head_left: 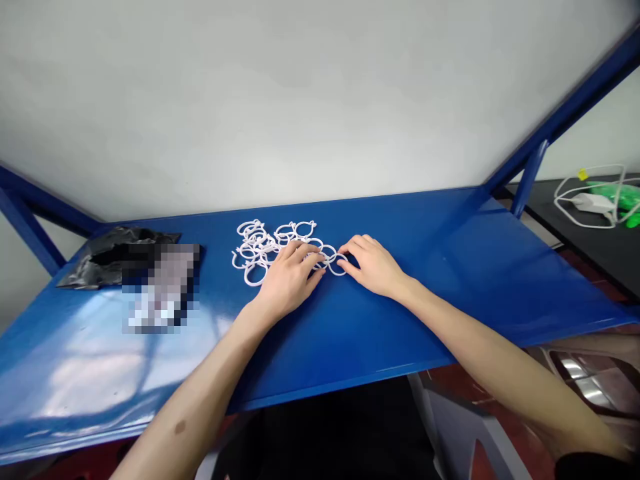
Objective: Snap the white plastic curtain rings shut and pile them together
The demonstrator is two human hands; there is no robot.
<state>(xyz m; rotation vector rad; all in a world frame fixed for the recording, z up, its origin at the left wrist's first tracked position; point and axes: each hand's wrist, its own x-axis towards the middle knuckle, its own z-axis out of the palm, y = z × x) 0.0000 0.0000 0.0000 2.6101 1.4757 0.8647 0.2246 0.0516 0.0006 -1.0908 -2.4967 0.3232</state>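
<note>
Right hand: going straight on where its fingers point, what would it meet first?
The right hand would likely meet the nearest white ring first, perhaps already touching it; depth is unclear.

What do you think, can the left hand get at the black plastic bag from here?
Probably yes: the left hand could pass over the white rings and blue tabletop; the black plastic bag looks partly exposed, though a pixelated item lies on that side.

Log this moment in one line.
left hand: over white round rings; right hand: at rightmost ring; surface: glossy blue table; left: black plastic bag
</note>
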